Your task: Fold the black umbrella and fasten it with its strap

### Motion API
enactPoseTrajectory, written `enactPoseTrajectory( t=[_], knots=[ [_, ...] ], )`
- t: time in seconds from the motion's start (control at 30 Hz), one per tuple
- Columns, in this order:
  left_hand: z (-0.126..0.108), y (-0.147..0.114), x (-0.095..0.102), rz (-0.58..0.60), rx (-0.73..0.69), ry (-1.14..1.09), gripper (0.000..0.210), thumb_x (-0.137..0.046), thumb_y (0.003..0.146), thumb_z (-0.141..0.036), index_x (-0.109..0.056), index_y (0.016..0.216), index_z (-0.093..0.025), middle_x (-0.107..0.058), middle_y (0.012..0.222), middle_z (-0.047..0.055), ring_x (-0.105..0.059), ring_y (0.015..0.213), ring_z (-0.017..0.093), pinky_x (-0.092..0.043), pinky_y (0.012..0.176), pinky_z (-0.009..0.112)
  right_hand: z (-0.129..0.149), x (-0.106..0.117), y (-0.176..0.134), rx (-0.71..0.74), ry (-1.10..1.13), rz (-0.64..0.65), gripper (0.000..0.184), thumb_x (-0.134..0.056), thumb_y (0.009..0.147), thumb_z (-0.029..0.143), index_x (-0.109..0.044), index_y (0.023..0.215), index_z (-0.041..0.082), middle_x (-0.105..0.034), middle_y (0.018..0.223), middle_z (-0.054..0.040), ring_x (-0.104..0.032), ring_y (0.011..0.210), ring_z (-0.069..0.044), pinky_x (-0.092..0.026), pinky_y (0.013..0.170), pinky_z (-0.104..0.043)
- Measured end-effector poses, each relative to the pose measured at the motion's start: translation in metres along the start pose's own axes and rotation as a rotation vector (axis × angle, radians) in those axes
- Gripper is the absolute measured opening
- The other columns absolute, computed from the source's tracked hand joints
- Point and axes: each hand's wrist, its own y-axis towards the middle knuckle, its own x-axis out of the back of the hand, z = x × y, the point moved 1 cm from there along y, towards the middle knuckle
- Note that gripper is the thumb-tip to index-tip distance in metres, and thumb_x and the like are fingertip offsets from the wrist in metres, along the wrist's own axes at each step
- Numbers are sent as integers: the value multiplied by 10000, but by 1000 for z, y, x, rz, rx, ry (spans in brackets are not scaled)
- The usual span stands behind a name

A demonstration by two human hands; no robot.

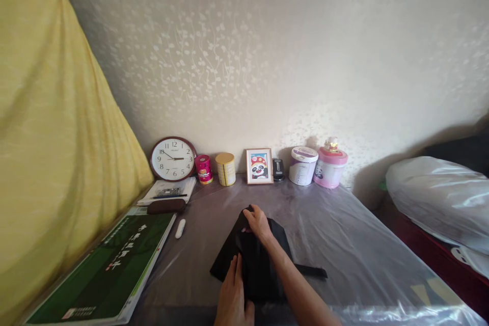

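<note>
A black fabric item (263, 270), perhaps a bag, lies partly folded on the table in front of me, with a flat black strap (311, 271) sticking out on its right. My right hand (257, 222) is closed on the fabric's upper part, fingers curled over the edge. Lower down, my left hand (234, 290) rests against the fabric's near left side, its fingers stretched out straight and its thumb apart. My right forearm crosses over the item and covers part of it.
Along the wall stand a clock (173, 159), a pink can (204, 169), a yellow-lidded tin (225, 169), a panda picture frame (260, 166) and two tubs (303, 165). At left lie a green book (103, 270), a brown case (166, 206) and a small white object (180, 228).
</note>
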Motion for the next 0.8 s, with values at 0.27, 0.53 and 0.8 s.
enactPoseTrajectory(
  t=[0.27, 0.53, 0.8],
  knots=[
    [16, -1, -9, 4, 24, 159, 661, -422, 688, -157, -317, 1320, 4, -383, 1383, 216, -352, 1297, 277, -333, 1061, 387, 3, -5, -5, 69, -144, 79, 367, -454, 834, 274, -452, 1182, 158, -698, 703, 6, -652, 569, -126, -465, 486, -204],
    [33, -21, -13, -268, 20, 250, 456, -443, 778, -250, -489, 1194, -69, -566, 1195, 194, -548, 1115, 280, -482, 903, 373, 11, -3, -27, 365, -503, 179, 263, -436, 827, 163, -578, 1037, 232, -728, 815, 35, -661, 808, -126, -442, 715, -217],
    [-22, -10, -9, -363, -184, 442, 727, -508, 600, -94, -392, 1315, -167, -394, 1406, 105, -349, 1295, 296, -367, 1029, 457, 15, -1, -47, 527, -672, 267, 238, -441, 881, 223, -632, 1019, 256, -718, 864, 31, -623, 837, -139, -435, 755, -218]
  ],
)
